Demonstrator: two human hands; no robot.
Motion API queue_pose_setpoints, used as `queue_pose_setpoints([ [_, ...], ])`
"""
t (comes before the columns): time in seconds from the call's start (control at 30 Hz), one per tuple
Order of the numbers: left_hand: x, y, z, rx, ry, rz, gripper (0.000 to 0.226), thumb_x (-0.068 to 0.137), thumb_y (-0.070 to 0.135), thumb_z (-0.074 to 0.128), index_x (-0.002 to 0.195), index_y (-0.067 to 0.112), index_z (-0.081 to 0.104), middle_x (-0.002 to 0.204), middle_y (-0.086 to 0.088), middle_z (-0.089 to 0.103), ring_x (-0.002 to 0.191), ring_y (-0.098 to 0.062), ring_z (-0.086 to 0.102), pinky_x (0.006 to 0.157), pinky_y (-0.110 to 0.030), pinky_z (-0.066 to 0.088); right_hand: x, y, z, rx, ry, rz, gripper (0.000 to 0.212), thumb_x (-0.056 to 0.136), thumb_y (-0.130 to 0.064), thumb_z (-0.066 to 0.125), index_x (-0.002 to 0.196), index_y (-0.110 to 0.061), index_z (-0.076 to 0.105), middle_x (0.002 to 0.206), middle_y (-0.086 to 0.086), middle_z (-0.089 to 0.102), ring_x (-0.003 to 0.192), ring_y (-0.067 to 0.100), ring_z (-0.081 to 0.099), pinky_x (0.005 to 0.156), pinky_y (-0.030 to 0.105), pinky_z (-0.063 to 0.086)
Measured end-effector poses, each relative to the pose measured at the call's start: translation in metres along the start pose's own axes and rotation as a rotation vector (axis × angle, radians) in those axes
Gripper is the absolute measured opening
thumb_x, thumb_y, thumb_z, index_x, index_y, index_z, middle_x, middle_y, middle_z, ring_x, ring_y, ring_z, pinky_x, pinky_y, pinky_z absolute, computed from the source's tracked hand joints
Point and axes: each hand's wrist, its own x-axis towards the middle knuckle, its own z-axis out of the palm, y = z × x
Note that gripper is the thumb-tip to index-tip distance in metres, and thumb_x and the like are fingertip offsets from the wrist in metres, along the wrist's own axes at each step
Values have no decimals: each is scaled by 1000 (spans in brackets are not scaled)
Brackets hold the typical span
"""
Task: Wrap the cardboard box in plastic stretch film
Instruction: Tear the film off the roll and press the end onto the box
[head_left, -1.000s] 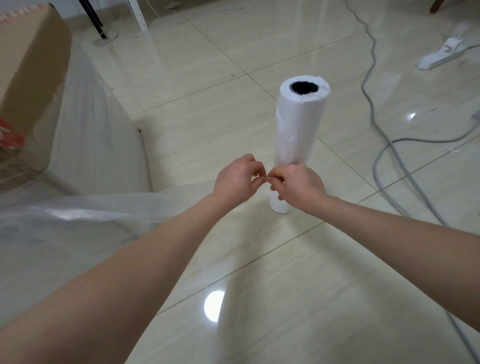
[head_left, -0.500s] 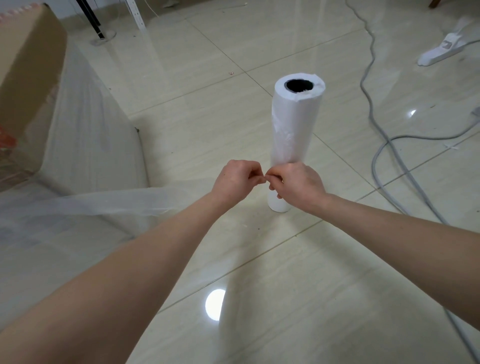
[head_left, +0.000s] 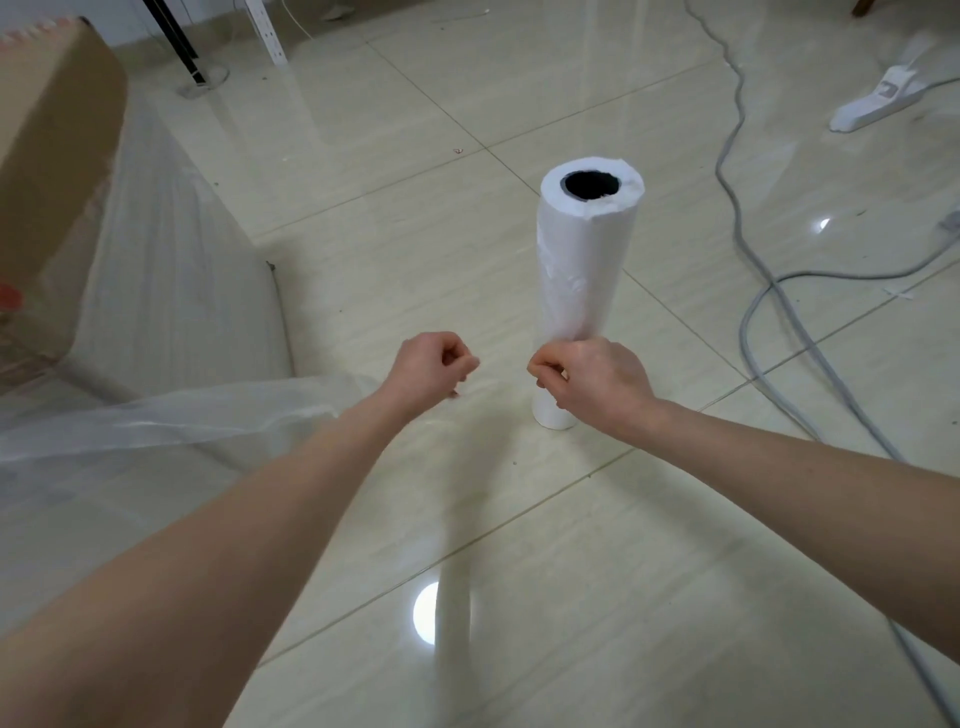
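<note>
The left hand (head_left: 431, 366) kept its grip pinched on the loose stretch film (head_left: 208, 415), whose sheet ran leftward and up to the cardboard box (head_left: 52, 156) at the far left of the floor (head_left: 363, 208), so the left hand was the nearer one. The right hand (head_left: 592, 376), apart from it, had its grip curled in a pinch just before the upright roll (head_left: 587, 270); whether it held film could not be told. Open tile lay ahead, and a grey cable (head_left: 769, 291) snaked at right.
</note>
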Motion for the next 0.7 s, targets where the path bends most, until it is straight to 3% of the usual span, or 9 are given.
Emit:
queue_pose_setpoints([
  [0.03, -3, 2, 2, 33, -62, 20, 13, 82, 27, 71, 82, 18, 61, 67, 4, 57, 63, -11, 56, 54, -18, 51, 2, 0, 1, -4, 9, 5, 16, 92, -36, 53, 96, -29, 67, 92, -7, 72, 84, 18, 65, 72, 30, 50],
  [0.1, -5, 8, 12, 167, -157, 49, 39, 73, 42, 77, 104, 26, 60, 69, 8, 51, 67, -10, 52, 60, -24, 45, 5, -3, 3, -14, 36, 9, 19, 90, -42, 57, 102, -29, 65, 93, -8, 72, 89, 18, 64, 72, 28, 46],
  [0.17, -4, 13, 20, 373, -129, 87, 50, 74, 45, 75, 119, 31, 59, 76, 7, 55, 77, -14, 54, 65, -26, 39, 7, -5, 5, -10, 86, 4, 21, 90, -42, 55, 106, -31, 65, 92, -6, 72, 88, 20, 64, 70, 28, 45],
  [0.3, -5, 18, 26, 573, 56, 157, 16, 90, 35, 57, 97, 32, 70, 88, 5, 68, 88, -19, 62, 62, -25, 34, 9, -12, 7, -33, 142, -100, 41, 91, -35, 54, 131, -40, 47, 84, -2, 70, 85, 24, 63, 68, 33, 51],
  [0.4, -6, 14, 26, 611, 81, 208, 17, 92, 33, 53, 94, 31, 70, 90, 8, 63, 88, -17, 60, 61, -27, 33, 13, -15, 12, -145, -59, -81, 53, 90, -33, 54, 138, -41, 33, 99, 2, 67, 103, 24, 57, 71, 31, 44],
  [0.5, -10, 7, 24, 593, 83, 307, 16, 91, 36, 57, 94, 27, 70, 100, 7, 52, 83, -13, 54, 60, -27, 33, 17, -14, 20, -190, -171, -27, 35, 93, -32, 50, 128, -36, 51, 104, 2, 66, 112, 23, 52, 72, 29, 37],
  [0.63, -12, 7, 30, 575, 19, 410, 13, 89, 32, 59, 94, 20, 63, 116, 9, 49, 78, -13, 52, 61, -28, 39, 18, -10, 23, -153, -59, -10, 24, 96, -29, 45, 102, -27, 68, 83, 2, 65, 93, 22, 61, 63, 27, 36],
  [0.7, -10, 11, 33, 503, -50, 376, 17, 85, 29, 66, 93, 16, 59, 107, 7, 54, 81, -16, 54, 64, -28, 39, 17, -7, 23, -159, -46, -34, 25, 97, -30, 45, 101, -26, 69, 85, 3, 67, 89, 23, 62, 62, 27, 36],
])
